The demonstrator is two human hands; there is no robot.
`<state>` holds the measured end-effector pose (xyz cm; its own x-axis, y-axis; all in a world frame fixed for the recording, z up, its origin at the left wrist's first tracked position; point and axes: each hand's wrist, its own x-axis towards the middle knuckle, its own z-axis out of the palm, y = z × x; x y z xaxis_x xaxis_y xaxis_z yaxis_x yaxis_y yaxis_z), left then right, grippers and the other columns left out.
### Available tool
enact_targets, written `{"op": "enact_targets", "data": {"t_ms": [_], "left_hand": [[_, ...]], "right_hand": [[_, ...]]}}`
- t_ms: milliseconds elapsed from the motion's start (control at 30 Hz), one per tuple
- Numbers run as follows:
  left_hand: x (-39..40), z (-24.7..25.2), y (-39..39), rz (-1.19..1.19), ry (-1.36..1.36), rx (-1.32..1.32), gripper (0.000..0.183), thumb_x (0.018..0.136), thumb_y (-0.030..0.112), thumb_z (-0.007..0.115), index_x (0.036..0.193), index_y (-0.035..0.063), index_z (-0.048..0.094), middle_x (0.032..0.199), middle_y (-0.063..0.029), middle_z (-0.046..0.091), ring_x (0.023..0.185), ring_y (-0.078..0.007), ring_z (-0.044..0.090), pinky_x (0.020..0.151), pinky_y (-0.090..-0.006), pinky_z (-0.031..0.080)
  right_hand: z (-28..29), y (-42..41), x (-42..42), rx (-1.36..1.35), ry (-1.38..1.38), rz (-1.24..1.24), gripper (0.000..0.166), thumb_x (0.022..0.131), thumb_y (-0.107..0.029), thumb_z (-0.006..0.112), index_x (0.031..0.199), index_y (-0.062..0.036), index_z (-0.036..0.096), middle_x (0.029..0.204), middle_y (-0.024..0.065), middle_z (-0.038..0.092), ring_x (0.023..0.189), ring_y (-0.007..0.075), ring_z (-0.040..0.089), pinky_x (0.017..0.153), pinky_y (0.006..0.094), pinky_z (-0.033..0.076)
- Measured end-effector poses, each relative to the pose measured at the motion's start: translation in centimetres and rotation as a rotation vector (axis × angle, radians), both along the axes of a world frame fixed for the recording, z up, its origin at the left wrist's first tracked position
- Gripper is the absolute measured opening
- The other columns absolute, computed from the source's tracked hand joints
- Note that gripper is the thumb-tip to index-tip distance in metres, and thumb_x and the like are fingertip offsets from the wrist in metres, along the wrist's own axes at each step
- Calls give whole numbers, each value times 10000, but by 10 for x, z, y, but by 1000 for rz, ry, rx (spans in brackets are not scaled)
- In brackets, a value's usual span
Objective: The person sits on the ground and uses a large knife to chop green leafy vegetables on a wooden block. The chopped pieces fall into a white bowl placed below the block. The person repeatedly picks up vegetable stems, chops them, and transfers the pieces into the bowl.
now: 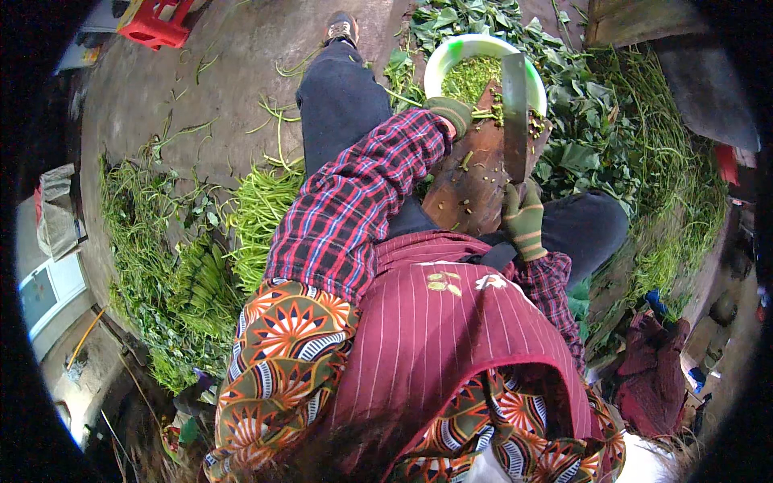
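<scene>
My left hand (452, 115), in a green striped knit glove, grips a few green stems (483, 113) over the far part of a wooden cutting board (465, 172). Stem ends stick out on both sides of the fist. In a matching glove, my right hand (524, 220) is closed around the handle of a cleaver (515, 121). Its long blade points away from me, just right of the stems, above the board and the basin's rim. The board's far end leans into a white and green basin (432, 78) of chopped stems (468, 75). Cut bits lie scattered on the board.
A bundle of stems (259, 223) lies left of my legs, beside a heap of leafy vines (181, 290). Broad leaves (586, 115) and more vines (682, 181) spread at the right. A red plastic stool (158, 24) stands far left. Maroon cloth (652, 374) lies lower right.
</scene>
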<state>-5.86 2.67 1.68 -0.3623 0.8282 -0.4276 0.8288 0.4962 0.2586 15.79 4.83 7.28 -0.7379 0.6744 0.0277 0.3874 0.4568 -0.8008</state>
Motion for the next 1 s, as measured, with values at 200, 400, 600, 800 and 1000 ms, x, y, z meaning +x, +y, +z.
{"op": "enact_targets", "data": {"t_ms": [200,400,600,800,1000], "left_hand": [[0,-8,-1,-12,50,82,194,681,173,478,800,90,607,792,-83,590,752,-227,572,596,-383,454],[-3,-11,-1,-60,10,-60,237,756,216,370,890,115,538,844,-117,564,769,-265,554,624,-390,446],[-4,-7,-3,-190,87,8,197,651,181,486,772,87,609,764,-114,583,739,-252,566,605,-384,452],[-3,0,-3,-107,60,-59,223,691,190,456,867,114,571,790,-125,571,745,-278,554,622,-384,440],[0,25,-4,58,-70,-108,340,799,318,293,947,120,525,922,-129,538,825,-266,530,696,-385,411]], "right_hand": [[-24,-2,2,8,-208,4,175,738,-179,502,733,-5,475,622,166,462,581,322,441,530,344,361],[-6,-6,0,-24,-15,10,179,717,-176,526,778,-29,446,630,175,490,559,351,473,480,373,375],[-34,-6,2,0,-192,-14,218,718,-217,518,708,-7,461,626,180,487,556,341,456,512,368,354],[-24,-2,3,-53,-184,11,192,723,-188,515,727,-3,463,605,163,468,537,280,444,499,344,356],[6,-7,-1,-46,57,-19,235,715,-221,536,781,-9,461,655,177,511,581,327,496,503,350,390]]}}
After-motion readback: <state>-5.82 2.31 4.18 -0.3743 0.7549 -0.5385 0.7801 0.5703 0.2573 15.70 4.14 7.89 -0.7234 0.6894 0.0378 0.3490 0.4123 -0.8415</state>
